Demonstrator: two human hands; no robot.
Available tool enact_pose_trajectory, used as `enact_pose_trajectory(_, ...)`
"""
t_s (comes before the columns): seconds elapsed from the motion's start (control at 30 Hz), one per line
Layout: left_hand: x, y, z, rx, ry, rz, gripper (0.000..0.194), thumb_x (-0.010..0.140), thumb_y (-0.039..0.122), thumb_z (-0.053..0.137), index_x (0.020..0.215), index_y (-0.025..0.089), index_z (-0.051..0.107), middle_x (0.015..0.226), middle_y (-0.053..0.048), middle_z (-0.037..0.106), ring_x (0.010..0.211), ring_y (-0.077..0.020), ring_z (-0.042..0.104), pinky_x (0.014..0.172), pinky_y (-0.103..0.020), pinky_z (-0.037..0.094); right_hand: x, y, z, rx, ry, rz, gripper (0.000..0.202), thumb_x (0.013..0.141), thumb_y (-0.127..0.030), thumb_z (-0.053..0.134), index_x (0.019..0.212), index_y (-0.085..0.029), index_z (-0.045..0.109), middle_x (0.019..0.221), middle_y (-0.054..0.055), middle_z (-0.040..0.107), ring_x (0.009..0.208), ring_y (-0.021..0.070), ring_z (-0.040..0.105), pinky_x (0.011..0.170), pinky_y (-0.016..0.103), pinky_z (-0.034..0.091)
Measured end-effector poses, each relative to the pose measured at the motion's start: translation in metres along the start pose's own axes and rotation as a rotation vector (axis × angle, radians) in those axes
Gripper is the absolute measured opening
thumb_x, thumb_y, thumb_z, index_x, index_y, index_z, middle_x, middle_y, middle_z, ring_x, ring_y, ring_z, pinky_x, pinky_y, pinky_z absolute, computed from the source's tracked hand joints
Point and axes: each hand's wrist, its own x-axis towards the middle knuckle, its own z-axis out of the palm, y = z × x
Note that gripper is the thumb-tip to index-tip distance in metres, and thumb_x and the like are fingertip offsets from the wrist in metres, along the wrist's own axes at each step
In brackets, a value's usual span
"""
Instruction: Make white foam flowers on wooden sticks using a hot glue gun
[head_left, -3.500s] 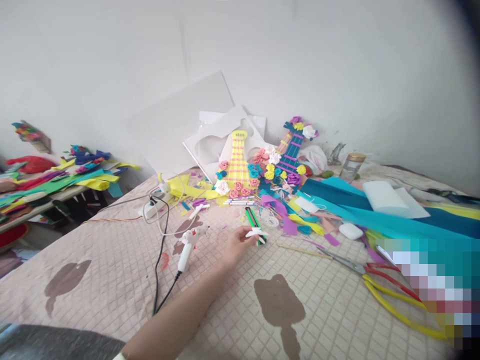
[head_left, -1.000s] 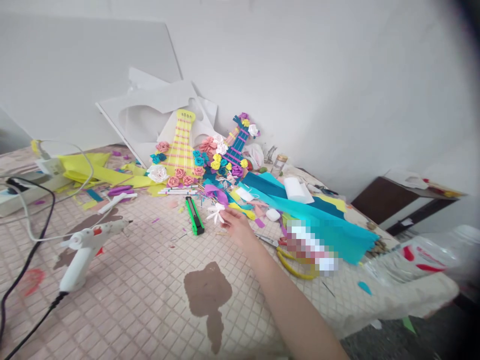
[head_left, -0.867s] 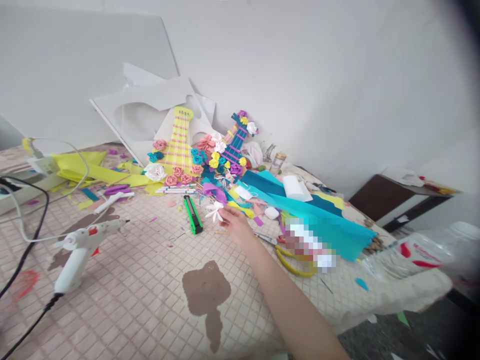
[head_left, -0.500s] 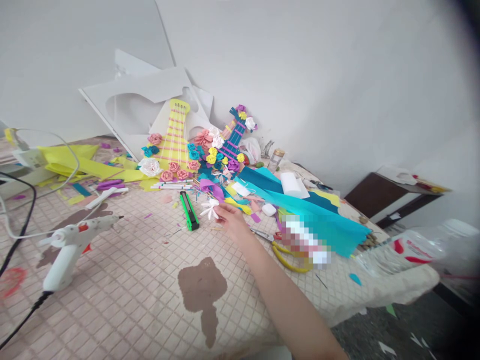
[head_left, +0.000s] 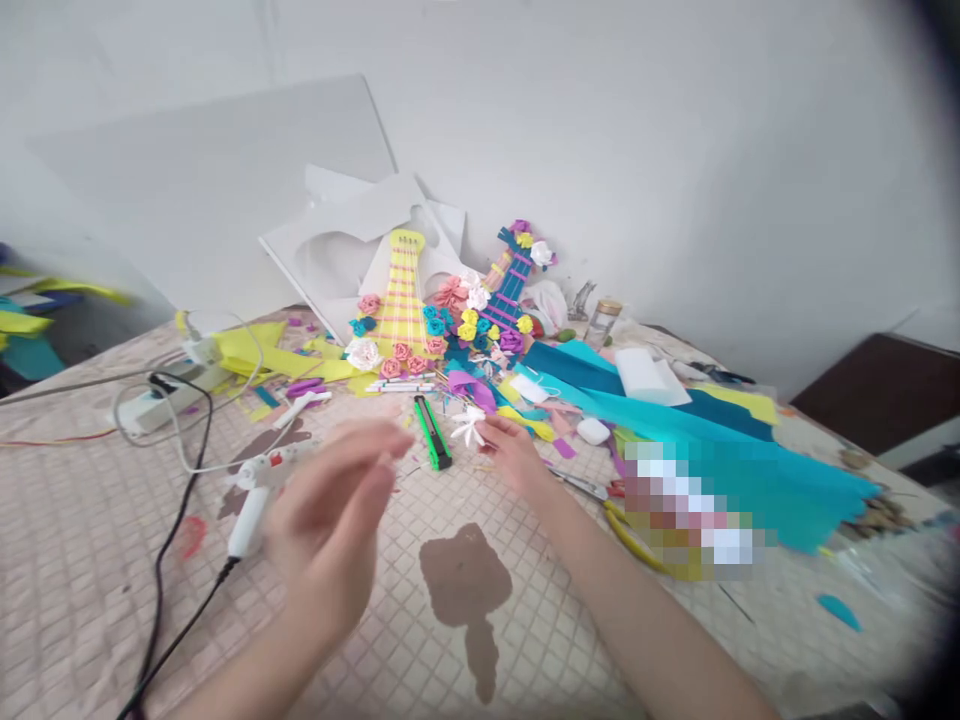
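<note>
My right hand pinches a small white paper flower with spread petals, just above the table. On the left my left hand is raised over the table, smeared by motion. Its fingers are curved, with the thumb a little apart, and nothing shows in them. A green utility knife lies between the hands. Behind my left hand, partly covered by it, is a white hot glue gun with a black cord.
Two paper guitars, one yellow and one blue, lean at the back with paper flowers. Turquoise crepe paper, scissors and yellow-handled pliers lie right. A power strip with cords sits left.
My left hand has come into view from below, in front of the glue gun. The camera has turned left, so the scene sits further right. My right hand keeps the white flower.
</note>
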Motion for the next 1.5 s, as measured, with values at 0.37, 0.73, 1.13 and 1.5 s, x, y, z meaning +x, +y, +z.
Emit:
enact_pose_trajectory(0.37, 0.013, -0.097, 0.050, -0.044, -0.347, -0.538, 0.022, 0.073, 0.034, 0.062, 0.083, 0.015, 0.062, 0.086, -0.006, 0.067, 0.083, -0.0186, 0.062, 0.078, -0.032, 0.048, -0.009, -0.003, 0.007, -0.052, -0.060, 0.003, 0.024, 0.055, -0.033, 0.078, 0.072, -0.019, 0.068, 0.068, -0.001, 0.061, 0.058, 0.0097, 0.049, 0.056, 0.025, 0.039)
enact_pose_trajectory(0.73, 0.008, -0.086, 0.027, 0.176, -0.559, -0.389, 0.016, 0.076, 0.028, 0.060, 0.088, 0.017, 0.064, 0.095, -0.007, 0.066, 0.088, -0.0185, 0.060, 0.077, -0.029, 0.048, -0.027, -0.017, -0.001, -0.439, -0.219, -0.191, 0.016, 0.069, -0.032, 0.069, 0.083, -0.024, 0.070, 0.087, 0.003, 0.065, 0.077, 0.0172, 0.057, 0.066, 0.030, 0.045)
enact_pose_trajectory(1.13, 0.008, -0.078, 0.026, 0.264, -0.702, -0.385, 0.015, 0.077, 0.026, 0.056, 0.085, 0.018, 0.065, 0.082, -0.002, 0.067, 0.068, -0.0129, 0.057, 0.057, -0.022, 0.041, -0.024, -0.013, -0.005, -0.522, -0.285, -0.344, 0.007, 0.068, -0.027, 0.070, 0.074, -0.024, 0.070, 0.077, 0.003, 0.064, 0.079, 0.0192, 0.056, 0.072, 0.034, 0.044)
enact_pose_trajectory(1.5, 0.004, -0.072, 0.032, 0.028, -0.625, -0.650, 0.018, 0.069, 0.032, 0.065, 0.074, 0.016, 0.057, 0.074, 0.000, 0.057, 0.063, -0.0099, 0.052, 0.058, -0.021, 0.040, -0.027, -0.010, -0.005, -0.336, -0.253, -0.142, 0.014, 0.065, -0.033, 0.071, 0.066, -0.021, 0.063, 0.070, 0.000, 0.061, 0.067, 0.0150, 0.055, 0.062, 0.029, 0.043)
